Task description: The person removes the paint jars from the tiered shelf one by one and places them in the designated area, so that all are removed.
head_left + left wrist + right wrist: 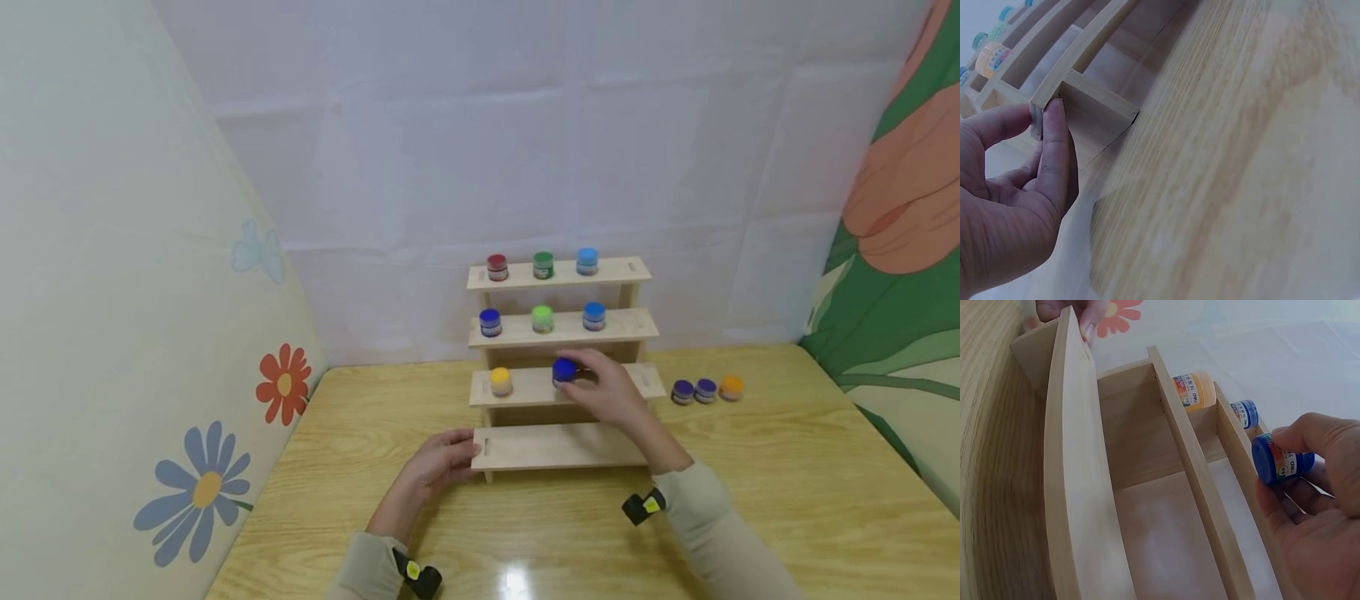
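Observation:
A wooden four-step display rack (570, 447) stands on the table. My right hand (609, 392) pinches a dark blue paint jar (562, 374) between thumb and fingers, at the middle of the second step from the bottom. In the right wrist view the blue jar (1283, 461) is tipped sideways, its lid toward the camera. At the lowest step's left end, my left hand (438, 462) grips the board's edge (1044, 94) between thumb and fingers. A yellow paint jar (500, 382) sits left of the held jar on the same step.
Dark blue (491, 322), light green (542, 319) and blue (594, 317) jars stand one step higher. Red (497, 267), green (543, 266) and light blue (587, 262) jars line the top. Right of the rack, two purple jars (682, 392) and an orange jar (731, 388) stand on the table (787, 483).

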`<state>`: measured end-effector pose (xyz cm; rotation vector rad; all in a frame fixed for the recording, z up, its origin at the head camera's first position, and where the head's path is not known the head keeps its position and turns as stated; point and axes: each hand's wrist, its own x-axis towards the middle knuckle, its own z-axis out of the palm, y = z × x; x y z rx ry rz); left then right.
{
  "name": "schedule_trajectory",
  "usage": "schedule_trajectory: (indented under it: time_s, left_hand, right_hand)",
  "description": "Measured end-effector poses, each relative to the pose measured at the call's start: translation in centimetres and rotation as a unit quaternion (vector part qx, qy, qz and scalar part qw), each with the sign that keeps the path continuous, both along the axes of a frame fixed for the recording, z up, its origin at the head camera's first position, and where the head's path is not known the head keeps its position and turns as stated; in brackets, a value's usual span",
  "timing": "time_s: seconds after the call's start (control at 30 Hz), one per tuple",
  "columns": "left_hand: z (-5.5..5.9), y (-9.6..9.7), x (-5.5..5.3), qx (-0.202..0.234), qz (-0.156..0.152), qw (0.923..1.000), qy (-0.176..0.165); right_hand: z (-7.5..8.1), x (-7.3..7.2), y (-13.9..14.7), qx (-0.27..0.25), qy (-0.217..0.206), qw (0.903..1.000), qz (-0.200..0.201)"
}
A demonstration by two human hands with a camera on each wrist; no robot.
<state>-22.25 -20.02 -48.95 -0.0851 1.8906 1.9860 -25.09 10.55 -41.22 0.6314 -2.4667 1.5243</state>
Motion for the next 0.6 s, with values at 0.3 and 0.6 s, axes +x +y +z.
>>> schedule_trajectory:
  time_s: [0.3, 0.6]
  left_hand:
    - [-0.5, 0.0, -0.2, 0.000, 0.002, 1.0000, 0.001]
    - [-0.7, 0.0, -0.3, -0.001, 0.007, 1.0000, 0.002]
  right_hand:
    - [-0.6, 0.8, 1.9, 0.004, 0.014, 0.9998, -0.012]
    - [-0.8, 1.3, 4.0, 0.005, 0.021, 0.9995, -0.023]
